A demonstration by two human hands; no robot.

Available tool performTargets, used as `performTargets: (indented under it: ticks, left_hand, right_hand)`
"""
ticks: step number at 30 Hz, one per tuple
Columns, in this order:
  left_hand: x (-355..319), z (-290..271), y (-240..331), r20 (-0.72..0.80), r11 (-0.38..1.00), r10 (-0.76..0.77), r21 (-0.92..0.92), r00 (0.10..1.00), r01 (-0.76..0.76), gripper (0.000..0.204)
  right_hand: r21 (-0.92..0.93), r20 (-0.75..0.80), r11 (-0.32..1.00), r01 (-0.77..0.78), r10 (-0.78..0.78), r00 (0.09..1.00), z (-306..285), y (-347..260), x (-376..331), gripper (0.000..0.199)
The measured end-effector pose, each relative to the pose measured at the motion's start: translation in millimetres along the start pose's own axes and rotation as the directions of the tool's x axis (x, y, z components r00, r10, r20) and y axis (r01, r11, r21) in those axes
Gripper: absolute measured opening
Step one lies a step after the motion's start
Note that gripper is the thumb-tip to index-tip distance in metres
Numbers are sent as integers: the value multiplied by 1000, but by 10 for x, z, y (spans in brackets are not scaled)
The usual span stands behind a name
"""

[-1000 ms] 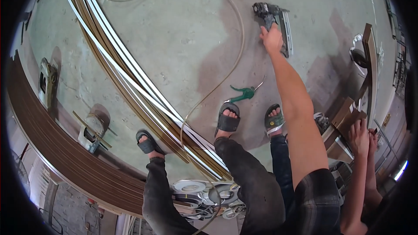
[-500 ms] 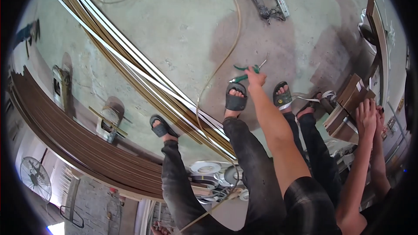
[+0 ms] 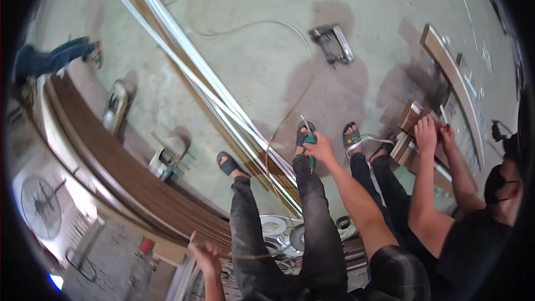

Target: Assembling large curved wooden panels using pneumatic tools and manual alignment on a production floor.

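Note:
My right hand (image 3: 319,149), in the middle of the view, is closed around a green-handled hand tool (image 3: 311,144). A thin metal tip sticks out of its far end, above my sandalled foot; blur and my fingers hide its exact kind. My left hand (image 3: 206,257) is at the lower left with fingers apart and nothing seen in it, close to the end of a stack of brown boards (image 3: 145,189). A thin hose (image 3: 267,159) runs between my legs and across the floor.
Long white and brown strips (image 3: 195,78) lie diagonally on the floor, beyond them a nail gun (image 3: 332,44). Power tools (image 3: 169,159) stand at left beside the boards. At right a co-worker's hands (image 3: 426,134) rest on brown wooden pieces (image 3: 409,117). Tape rolls (image 3: 273,224) sit behind my legs.
The view has tilted up and shifted. My right hand has drawn the green-handled tool back toward my knee. My left hand has risen into view from the lower edge.

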State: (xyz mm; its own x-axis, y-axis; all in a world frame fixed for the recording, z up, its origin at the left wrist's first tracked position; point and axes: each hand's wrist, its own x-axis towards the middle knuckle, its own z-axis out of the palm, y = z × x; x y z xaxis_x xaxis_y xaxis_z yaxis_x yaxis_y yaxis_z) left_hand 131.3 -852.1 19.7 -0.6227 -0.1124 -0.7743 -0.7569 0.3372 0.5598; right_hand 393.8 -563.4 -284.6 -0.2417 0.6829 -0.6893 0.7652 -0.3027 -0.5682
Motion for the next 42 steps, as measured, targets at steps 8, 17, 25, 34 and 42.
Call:
performTargets:
  ticks: [8, 17, 25, 34, 42]
  left_hand:
    - [-1107, 628, 1148, 715, 812, 337, 109, 612, -574, 32]
    - [-1920, -483, 2655, 669, 308, 739, -232, 78, -922, 26]
    - [-2211, -1100, 2750, 586, 265, 800, -160, 125, -951, 29]
    - [-2448, -1284, 2684, 533, 244, 841, -228, 89, -942, 30]
    - [-2608, -1321, 2663, 664, 528, 745, -520, 71, -671, 33]
  right_hand:
    - [946, 58, 316, 76, -396, 917, -1150, -3561, -2168, 37]
    - [962, -28, 116, 247, -858, 512, -943, -5951, -4267, 51]
    - [943, 172, 249, 222, -933, 315, -453, -6095, -4959, 45]
    - [941, 225, 235, 243, -972, 69, -450, -6021, -5292, 47]
    - [912, 225, 208, 353, -974, -7, -590, -5799, -5256, 43]
